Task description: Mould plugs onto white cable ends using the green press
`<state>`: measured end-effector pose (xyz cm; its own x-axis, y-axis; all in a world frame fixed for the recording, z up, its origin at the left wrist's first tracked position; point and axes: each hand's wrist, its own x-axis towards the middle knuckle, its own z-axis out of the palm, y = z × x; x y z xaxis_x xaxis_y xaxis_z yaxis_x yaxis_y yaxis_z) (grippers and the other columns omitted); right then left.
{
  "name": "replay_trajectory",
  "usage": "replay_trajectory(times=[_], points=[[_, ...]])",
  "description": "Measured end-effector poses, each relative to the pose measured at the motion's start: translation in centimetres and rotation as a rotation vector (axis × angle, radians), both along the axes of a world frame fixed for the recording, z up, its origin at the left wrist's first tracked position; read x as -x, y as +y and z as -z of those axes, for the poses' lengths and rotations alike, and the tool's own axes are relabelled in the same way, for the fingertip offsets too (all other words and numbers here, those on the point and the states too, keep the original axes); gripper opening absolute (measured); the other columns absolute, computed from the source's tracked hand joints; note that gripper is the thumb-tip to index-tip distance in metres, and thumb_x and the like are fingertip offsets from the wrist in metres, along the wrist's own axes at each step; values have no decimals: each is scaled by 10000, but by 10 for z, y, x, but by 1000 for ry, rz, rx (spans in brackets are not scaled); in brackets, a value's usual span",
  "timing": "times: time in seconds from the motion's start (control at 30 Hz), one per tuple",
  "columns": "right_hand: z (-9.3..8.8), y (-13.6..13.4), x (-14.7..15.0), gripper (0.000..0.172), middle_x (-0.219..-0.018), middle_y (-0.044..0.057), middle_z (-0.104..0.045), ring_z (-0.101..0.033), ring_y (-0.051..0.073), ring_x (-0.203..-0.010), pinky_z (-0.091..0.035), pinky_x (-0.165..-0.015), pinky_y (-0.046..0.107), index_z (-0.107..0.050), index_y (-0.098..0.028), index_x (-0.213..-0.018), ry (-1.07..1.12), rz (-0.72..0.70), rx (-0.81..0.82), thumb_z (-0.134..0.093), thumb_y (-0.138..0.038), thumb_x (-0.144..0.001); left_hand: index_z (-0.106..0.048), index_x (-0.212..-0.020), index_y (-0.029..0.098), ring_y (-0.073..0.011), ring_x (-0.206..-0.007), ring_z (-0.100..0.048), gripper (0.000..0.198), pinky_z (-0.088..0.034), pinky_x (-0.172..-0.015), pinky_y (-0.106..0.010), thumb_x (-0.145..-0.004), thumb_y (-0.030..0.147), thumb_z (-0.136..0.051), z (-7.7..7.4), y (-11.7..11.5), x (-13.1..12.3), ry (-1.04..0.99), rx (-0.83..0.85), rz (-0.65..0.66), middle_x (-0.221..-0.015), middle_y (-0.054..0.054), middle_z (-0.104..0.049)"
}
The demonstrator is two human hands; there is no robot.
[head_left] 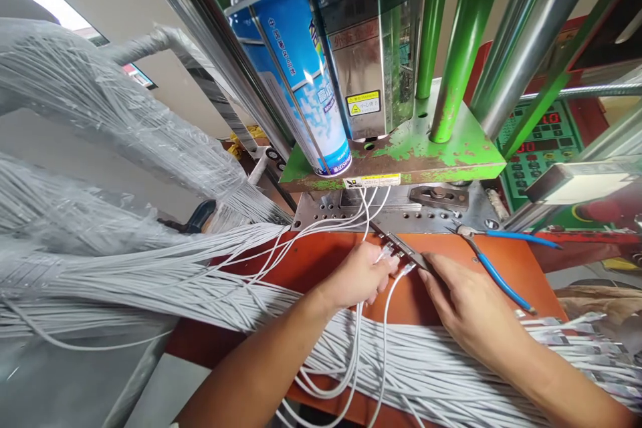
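My left hand point(358, 274) is closed around a clear cable connector point(386, 252), its thumb and fingers at the edge of a narrow metal fixture bar point(404, 249). The bar's right end is in the grip of my right hand point(461, 294), tilted over the orange work surface point(441, 297). Another white cable point(386, 321) ends in a clear plug point(408, 269) at the bar, between both hands. Several white cables hang in loops below my left hand. My left fingers partly hide the connectors they hold.
Behind the hands stands a green press point(401, 164) with a metal base plate point(326, 210). A blue spray can point(301, 87) is fixed at its front. Blue-handled cutters point(494, 264) lie to the right. Thick bundles of white cables point(165, 287) cross the table. A control panel point(542, 147) is behind right.
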<state>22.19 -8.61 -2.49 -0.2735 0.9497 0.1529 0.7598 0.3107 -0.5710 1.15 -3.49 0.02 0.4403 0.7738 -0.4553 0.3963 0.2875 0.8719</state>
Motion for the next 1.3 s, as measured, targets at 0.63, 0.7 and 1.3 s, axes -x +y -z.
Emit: replay_trajectory(times=[0.63, 0.7, 1.3], points=[[2, -1, -2, 287, -1024, 63, -749, -730, 222, -882, -569, -740, 341, -613, -260, -1146, 182, -22, 41, -393, -432, -1077, -494, -790, 192, -47, -422, -257, 497, -193, -388, -170, -907, 670, -565, -10, 1, 0, -138, 119, 19, -537, 94, -378], [5, 0, -2, 276, -1031, 61, -754, -737, 211, -880, -579, -746, 326, -612, -254, -1157, 164, -33, -18, -400, -412, -1077, -506, -789, 189, -47, -410, -281, 492, -225, -385, -166, -920, 662, -551, -10, 2, -1, -99, 121, 15, -527, 92, -394], [12, 5, -11, 295, -1120, 72, -754, -739, 232, -935, -587, -774, 345, -628, -236, -1212, 11, -99, -149, -437, -412, -1072, -599, -805, 159, -75, -358, -435, 421, -359, -393, -187, -986, 522, -485, 3, 2, -2, 28, 23, 27, -517, 36, -532]])
